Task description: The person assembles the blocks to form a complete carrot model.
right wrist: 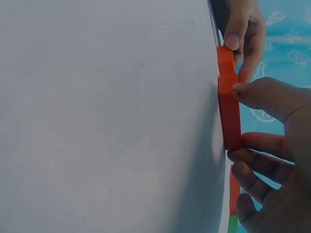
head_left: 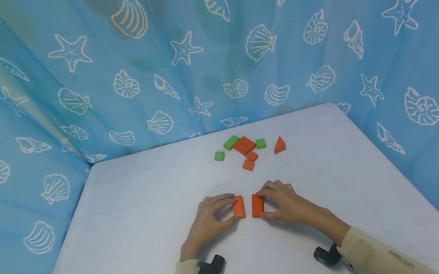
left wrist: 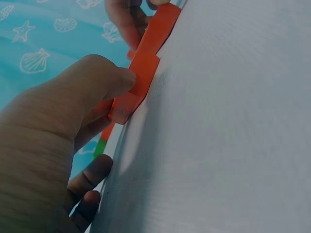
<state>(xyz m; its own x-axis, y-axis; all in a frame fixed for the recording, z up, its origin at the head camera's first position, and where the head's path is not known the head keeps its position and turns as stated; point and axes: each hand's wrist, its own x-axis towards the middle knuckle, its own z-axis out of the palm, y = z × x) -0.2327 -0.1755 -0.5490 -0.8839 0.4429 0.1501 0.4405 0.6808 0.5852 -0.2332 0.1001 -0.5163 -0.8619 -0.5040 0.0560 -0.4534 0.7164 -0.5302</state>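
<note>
Two orange-red rectangular blocks lie side by side on the white table, a narrow gap between them in the head view. My left hand [head_left: 210,218] pinches the left block [head_left: 239,207] between its thumb at the near end and fingers at the far end. In the same way my right hand [head_left: 284,202] grips the right block [head_left: 257,206] by its two ends. From the left wrist, the thumb presses the near end of the left block [left wrist: 140,80]. The right wrist view shows the right block [right wrist: 230,114] between thumb and fingertips.
Farther back lie several loose blocks: green pieces [head_left: 231,142], red rectangles [head_left: 243,145], small orange pieces [head_left: 248,164] and a red triangular block [head_left: 279,145]. A blue curtain [head_left: 198,90] with shell prints surrounds the white table [head_left: 141,198].
</note>
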